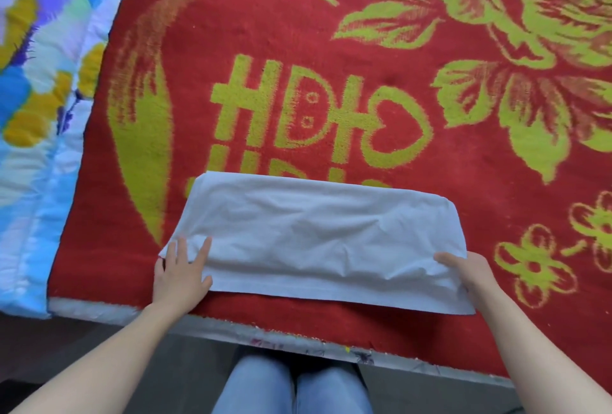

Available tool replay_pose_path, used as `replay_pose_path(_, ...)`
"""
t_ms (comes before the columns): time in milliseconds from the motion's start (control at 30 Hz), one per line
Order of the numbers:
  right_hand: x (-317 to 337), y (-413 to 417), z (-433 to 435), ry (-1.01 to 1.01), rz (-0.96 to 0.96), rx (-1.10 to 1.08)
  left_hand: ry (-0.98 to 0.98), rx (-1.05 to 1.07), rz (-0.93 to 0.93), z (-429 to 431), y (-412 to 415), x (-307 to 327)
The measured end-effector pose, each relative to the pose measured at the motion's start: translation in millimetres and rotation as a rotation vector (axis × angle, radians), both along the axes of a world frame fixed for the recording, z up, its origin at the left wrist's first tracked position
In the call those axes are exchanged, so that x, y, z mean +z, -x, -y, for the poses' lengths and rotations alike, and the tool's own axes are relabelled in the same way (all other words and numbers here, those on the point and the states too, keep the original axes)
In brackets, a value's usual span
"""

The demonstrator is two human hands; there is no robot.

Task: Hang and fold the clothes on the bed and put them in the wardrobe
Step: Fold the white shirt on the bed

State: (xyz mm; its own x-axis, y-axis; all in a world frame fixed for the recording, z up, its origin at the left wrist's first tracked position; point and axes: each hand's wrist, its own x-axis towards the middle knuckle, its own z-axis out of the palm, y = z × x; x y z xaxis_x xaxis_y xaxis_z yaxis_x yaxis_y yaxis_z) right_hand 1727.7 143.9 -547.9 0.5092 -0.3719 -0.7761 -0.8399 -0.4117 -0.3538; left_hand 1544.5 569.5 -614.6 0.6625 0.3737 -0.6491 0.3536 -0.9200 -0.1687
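Head camera, looking straight down: your left hand (180,276) lies flat, fingers straight and spread, pressing the left end of the white folded cloth garment (318,241). Your right hand (463,272) is at the opposite end. Its thumb sits on top of the fabric and the other fingers are hidden beneath, so it reads as a pinch on that right edge, though you can't see those fingers.

Now the relation that matters. The garment lies directly ahead of you, between your two hands, a long band with its long axis running left to right across your body. Each hand is at one end, and neither is nearer than the other. The right one has the hold and the left only pins, so the likely next fold carries the right end over toward the left, with the crease running front to back across the short width.

Moving outward, the garment rests on a red fleece blanket (331,49) patterned with yellow-green flowers and lettering. Its near edge lies close to the front of the bed. A blue floral quilt (39,115) sits off to your left, well apart from the garment. Your pale blue jeans (291,387) show below the bed edge.

Count it up: two hands, one white garment, one blanket, one quilt. No hanger or wardrobe is in view.
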Motion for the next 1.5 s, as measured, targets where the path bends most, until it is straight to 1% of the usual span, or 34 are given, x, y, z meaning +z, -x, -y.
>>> replay_pose_path(33, 10, 0, -11, 0.066, 0.037, 0.081, 0.023, 0.002, -0.014, 1, 1, 0)
replay_pose_path(133, 43, 1, -64, 0.320, 0.094, 0.470, 0.014, -0.017, 0.007, 4, 2, 7)
replay_pose_path(200, 56, 4, -111, 0.354, 0.172, 0.653, -0.041, -0.001, 0.082, 2, 2, 14)
replay_pose_path(267, 62, 10, -162, 0.353, 0.256, 0.833, -0.035, 0.113, 0.178, -5, 0, 19)
replay_pose_path(333, 63, 19, -213, 0.312, 0.344, 1.025, 0.025, 0.285, 0.234, -17, -5, 17)
replay_pose_path(400, 64, 31, -261, 0.196, 0.388, 1.142, 0.186, 0.562, 0.273, -27, -11, 12)
replay_pose_path(433, 64, 39, -283, 0.119, 0.399, 1.187, 0.289, 0.721, 0.334, -31, -14, 10)
replay_pose_path(500, 62, 56, -320, -0.082, 0.374, 1.208, 0.453, 1.024, 0.510, -38, -11, 7)
replay_pose_path(567, 57, 70, -335, -0.268, 0.253, 1.190, 0.589, 1.299, 0.597, -44, -6, 9)
replay_pose_path(600, 51, 75, -334, -0.300, 0.200, 1.200, 0.647, 1.421, 0.608, -46, -3, 11)
replay_pose_path(633, 44, 80, -329, -0.279, 0.172, 1.228, 0.692, 1.520, 0.610, -48, 1, 12)
replay_pose_path(667, 34, 84, -318, -0.218, 0.166, 1.255, 0.722, 1.574, 0.608, -49, 3, 13)
replay_pose_path(700, 24, 86, -303, -0.146, 0.166, 1.280, 0.737, 1.570, 0.600, -48, 6, 13)
replay_pose_path(733, 16, 91, -288, -0.069, 0.170, 1.314, 0.730, 1.504, 0.598, -46, 8, 13)
replay_pose_path(767, 9, 96, -274, 0.017, 0.184, 1.368, 0.678, 1.383, 0.597, -43, 10, 12)
replay_pose_path(800, 1, 102, -261, 0.112, 0.249, 1.430, 0.580, 1.218, 0.583, -39, 11, 12)
replay_pose_path(833, -5, 106, -250, 0.196, 0.304, 1.490, 0.429, 1.044, 0.559, -32, 12, 14)
replay_pose_path(867, -9, 109, -243, 0.251, 0.332, 1.535, 0.272, 0.852, 0.560, -25, 12, 16)
replay_pose_path(900, -14, 112, -239, 0.288, 0.321, 1.608, 0.167, 0.626, 0.591, -17, 12, 18)
replay_pose_path(933, -20, 114, -235, 0.281, 0.281, 1.674, 0.140, 0.383, 0.622, -8, 11, 19)
replay_pose_path(967, -25, 116, -232, 0.267, 0.241, 1.726, 0.143, 0.140, 0.603, -1, 9, 20)
replay_pose_path(1000, -27, 114, -229, 0.296, 0.253, 1.741, 0.155, -0.082, 0.563, 6, 7, 20)
replay_pose_path(1033, -30, 113, -227, 0.336, 0.247, 1.725, 0.159, -0.238, 0.503, 11, 7, 17)
replay_pose_path(1067, -30, 113, -226, 0.388, 0.227, 1.734, 0.180, -0.318, 0.432, 14, 7, 14)
replay_pose_path(1100, -32, 114, -226, 0.401, 0.241, 1.737, 0.200, -0.334, 0.340, 17, 4, 13)
replay_pose_path(1167, -39, 112, -223, 0.371, 0.284, 1.762, 0.191, -0.356, 0.146, 19, 4, 9)
replay_pose_path(1200, -43, 109, -221, 0.346, 0.302, 1.766, 0.176, -0.370, 0.087, 17, 6, 2)
replay_pose_path(1267, -44, 102, -221, 0.332, 0.330, 1.765, 0.128, -0.350, 0.030, 15, 7, -5)
replay_pose_path(1333, -46, 90, -224, 0.358, 0.349, 1.695, 0.121, -0.371, 0.061, 16, 6, 0)
replay_pose_path(1400, -43, 80, -232, 0.401, 0.371, 1.638, 0.163, -0.374, 0.111, 19, 3, 8)
replay_pose_path(1433, -43, 75, -234, 0.421, 0.415, 1.646, 0.167, -0.383, 0.176, 19, 3, 6)
replay_pose_path(1500, -44, 71, -239, 0.424, 0.486, 1.665, 0.161, -0.370, 0.244, 20, 3, 6)
